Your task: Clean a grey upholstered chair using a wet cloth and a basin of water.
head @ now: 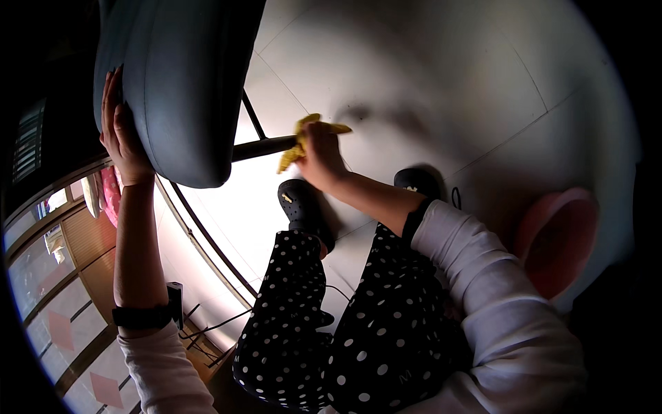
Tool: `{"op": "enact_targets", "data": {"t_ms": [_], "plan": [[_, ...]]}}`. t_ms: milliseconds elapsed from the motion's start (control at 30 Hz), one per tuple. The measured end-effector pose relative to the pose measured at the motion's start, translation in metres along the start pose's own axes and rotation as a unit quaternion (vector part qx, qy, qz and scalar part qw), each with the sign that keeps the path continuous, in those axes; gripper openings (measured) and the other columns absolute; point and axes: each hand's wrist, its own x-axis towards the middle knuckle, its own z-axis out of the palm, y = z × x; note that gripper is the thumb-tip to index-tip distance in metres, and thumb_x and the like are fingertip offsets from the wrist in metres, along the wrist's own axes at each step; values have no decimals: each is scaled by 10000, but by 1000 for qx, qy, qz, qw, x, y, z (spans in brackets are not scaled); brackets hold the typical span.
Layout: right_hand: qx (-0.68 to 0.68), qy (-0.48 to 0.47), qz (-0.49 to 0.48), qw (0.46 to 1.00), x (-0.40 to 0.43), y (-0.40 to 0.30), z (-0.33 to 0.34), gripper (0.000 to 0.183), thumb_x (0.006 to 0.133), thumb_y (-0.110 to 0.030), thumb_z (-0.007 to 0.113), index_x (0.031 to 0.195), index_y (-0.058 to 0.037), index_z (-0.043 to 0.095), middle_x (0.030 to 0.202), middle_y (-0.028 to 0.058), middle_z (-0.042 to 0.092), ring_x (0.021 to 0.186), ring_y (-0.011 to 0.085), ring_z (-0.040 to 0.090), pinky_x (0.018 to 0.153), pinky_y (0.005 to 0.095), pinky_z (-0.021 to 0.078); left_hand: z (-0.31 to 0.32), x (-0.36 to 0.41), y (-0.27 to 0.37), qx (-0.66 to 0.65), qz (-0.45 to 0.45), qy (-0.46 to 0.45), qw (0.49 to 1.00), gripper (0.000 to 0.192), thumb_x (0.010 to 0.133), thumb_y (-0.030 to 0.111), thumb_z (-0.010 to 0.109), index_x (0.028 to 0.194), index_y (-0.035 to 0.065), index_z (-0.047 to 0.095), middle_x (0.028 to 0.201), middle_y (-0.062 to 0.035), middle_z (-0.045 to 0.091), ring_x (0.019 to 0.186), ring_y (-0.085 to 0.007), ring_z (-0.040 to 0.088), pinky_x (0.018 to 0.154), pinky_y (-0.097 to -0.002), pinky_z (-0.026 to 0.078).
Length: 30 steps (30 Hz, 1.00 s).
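A dark padded seat or cushion (176, 98), smooth like leather, fills the upper left. My left hand (121, 129) lies against its outer side with the fingers pointing up. From beneath the pad a dark metal bar (261, 148) sticks out, joined to a thinner rod (253, 115). My right hand (320, 155) grips a yellow cloth (290, 158), which is wrapped around the far end of that bar. The cloth's loose corners stick out on both sides of the fingers.
A pink plastic basin (558, 238) is on the tiled floor (496, 129) at the right. My feet in black clogs (302, 207) rest on the floor below the bar. Glazed door panels with a metal frame (77, 274) stand at the left. A thin cable (217, 325) runs near my left forearm.
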Motion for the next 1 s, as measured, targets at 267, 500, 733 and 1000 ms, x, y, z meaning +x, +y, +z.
{"op": "enact_targets", "data": {"t_ms": [267, 500, 733, 1000], "plan": [[29, -39, -59, 997, 5, 12, 12, 280, 767, -7, 567, 1039, -30, 503, 1058, 152, 553, 973, 329, 543, 884, 380, 443, -4, 0, -8, -59, 11, -25, 998, 545, 953, 419, 203, 1289, 101, 492, 1332, -89, 474, 1262, -264, 412, 1070, -425, 298], [5, -207, 146, 968, -7, 66, 23, 386, 862, -163, 550, 1190, 13, 448, 1199, 218, 512, 1105, 359, 508, 940, 400, 414, -8, -1, -8, -29, 31, -16, 999, 563, 949, 428, 204, 1291, 79, 482, 1334, -92, 469, 1266, -266, 403, 1067, -412, 296], [236, -38, -40, 970, 22, -83, -37, 493, 856, -113, 578, 1301, -32, 382, 1248, 178, 486, 1198, 333, 440, 1013, 410, 345, 1, -1, -13, -21, 17, -10, 1000, 578, 943, 452, 198, 1287, 91, 489, 1314, -92, 491, 1294, -270, 368, 1066, -433, 297], [106, -83, -122, 983, 42, -70, -41, 230, 667, 28, 637, 865, -42, 544, 900, 116, 571, 907, 284, 583, 811, 379, 491, 2, -10, 32, 99, -72, 44, 992, 457, 955, 406, 274, 1297, 191, 488, 1354, -120, 445, 1277, -341, 369, 1055, -445, 275]]}}
